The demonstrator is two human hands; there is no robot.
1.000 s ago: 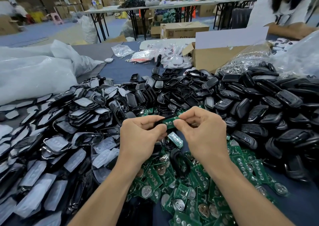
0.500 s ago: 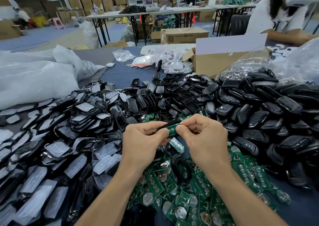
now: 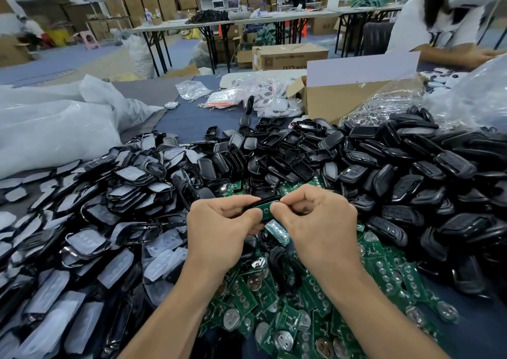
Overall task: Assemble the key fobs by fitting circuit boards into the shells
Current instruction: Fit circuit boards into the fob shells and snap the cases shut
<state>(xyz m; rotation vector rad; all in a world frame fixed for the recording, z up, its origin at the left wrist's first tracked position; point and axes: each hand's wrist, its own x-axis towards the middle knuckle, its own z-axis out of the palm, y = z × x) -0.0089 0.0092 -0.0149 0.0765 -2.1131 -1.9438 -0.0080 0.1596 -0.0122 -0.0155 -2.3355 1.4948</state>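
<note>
Flat green PCB (image 3: 265,212) + glossy blk shell (image 3: 260,202)

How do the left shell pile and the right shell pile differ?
The left pile shows open frames with cloudy white button pads; the right pile shows closed glossy black shells. The left pile lies flatter; the right pile heaps higher. Both are black plastic, flanking the green boards.

One left hand (image 3: 219,229) and one right hand (image 3: 321,221) hold one circuit board (image 3: 264,212) and one shell (image 3: 262,201). The shell pile (image 3: 411,172) at 3 o'clock, pad pile (image 3: 82,243) at 9 and board pile (image 3: 288,317) at 6 are too many to count. One box (image 3: 329,106) sits at 1.
</note>
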